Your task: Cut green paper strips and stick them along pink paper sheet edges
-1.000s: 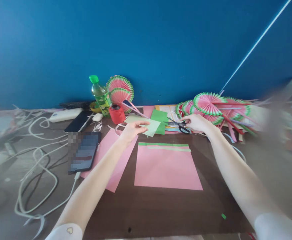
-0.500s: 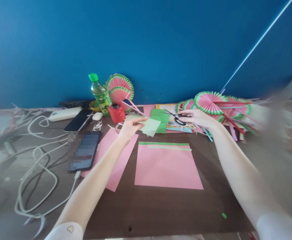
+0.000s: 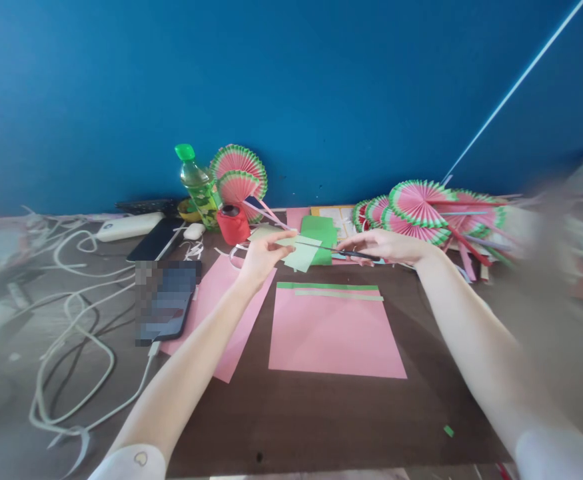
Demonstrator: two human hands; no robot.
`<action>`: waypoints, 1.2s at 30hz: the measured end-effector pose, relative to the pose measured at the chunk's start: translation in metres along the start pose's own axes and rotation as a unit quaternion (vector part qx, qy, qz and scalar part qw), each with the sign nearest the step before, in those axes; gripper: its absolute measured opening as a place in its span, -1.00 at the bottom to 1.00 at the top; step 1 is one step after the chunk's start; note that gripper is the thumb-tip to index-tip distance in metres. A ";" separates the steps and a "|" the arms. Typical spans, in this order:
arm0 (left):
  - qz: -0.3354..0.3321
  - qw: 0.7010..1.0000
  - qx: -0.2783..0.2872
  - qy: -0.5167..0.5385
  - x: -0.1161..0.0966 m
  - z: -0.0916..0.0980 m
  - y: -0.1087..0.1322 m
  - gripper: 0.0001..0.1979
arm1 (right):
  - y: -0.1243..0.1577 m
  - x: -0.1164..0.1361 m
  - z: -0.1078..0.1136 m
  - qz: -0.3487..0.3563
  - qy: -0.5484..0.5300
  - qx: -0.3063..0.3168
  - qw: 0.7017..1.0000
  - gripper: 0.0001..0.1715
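Observation:
My left hand (image 3: 270,257) pinches a sheet of pale green paper (image 3: 302,256) between thumb and fingers, above the back of the table. Black scissors (image 3: 354,253) are in my right hand (image 3: 378,247), their blades pointing left and lying across the pale green paper. Whether the blades are cutting it I cannot tell. Behind the paper lies a brighter green sheet (image 3: 325,230). Nearer me a pink sheet (image 3: 334,337) lies flat, with a dark green strip (image 3: 326,287) along its far edge and a pale green strip (image 3: 338,295) just below that.
Several pink-and-green pleated paper fans (image 3: 416,203) are heaped at the back right; others (image 3: 238,177) lean by a green-capped bottle (image 3: 196,180) and a red container (image 3: 233,225). On the left are a phone (image 3: 174,303), another pink sheet (image 3: 231,320) and white cables (image 3: 78,333).
My right hand has turned the scissors and brought them left and slightly down, so the blades now reach the pale green paper. My left hand has barely moved.

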State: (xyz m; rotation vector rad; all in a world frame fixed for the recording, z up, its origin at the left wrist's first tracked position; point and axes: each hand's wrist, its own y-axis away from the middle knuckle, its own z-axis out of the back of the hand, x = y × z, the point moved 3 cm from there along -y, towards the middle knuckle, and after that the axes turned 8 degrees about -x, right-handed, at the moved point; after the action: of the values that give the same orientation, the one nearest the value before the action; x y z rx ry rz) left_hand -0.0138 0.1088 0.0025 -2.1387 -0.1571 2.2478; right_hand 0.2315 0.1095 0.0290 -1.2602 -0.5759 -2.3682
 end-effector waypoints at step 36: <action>-0.022 0.997 0.049 -0.047 -0.001 -0.003 0.005 -0.62 | 0.000 0.007 -0.009 -0.032 -0.002 0.021 0.999 -0.49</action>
State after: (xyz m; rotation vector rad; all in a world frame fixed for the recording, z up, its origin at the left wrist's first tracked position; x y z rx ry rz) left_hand -0.0103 0.1043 0.0033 -1.9651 -0.0933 2.2818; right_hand 0.2215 0.1040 0.0300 -1.2464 -0.6728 -2.3938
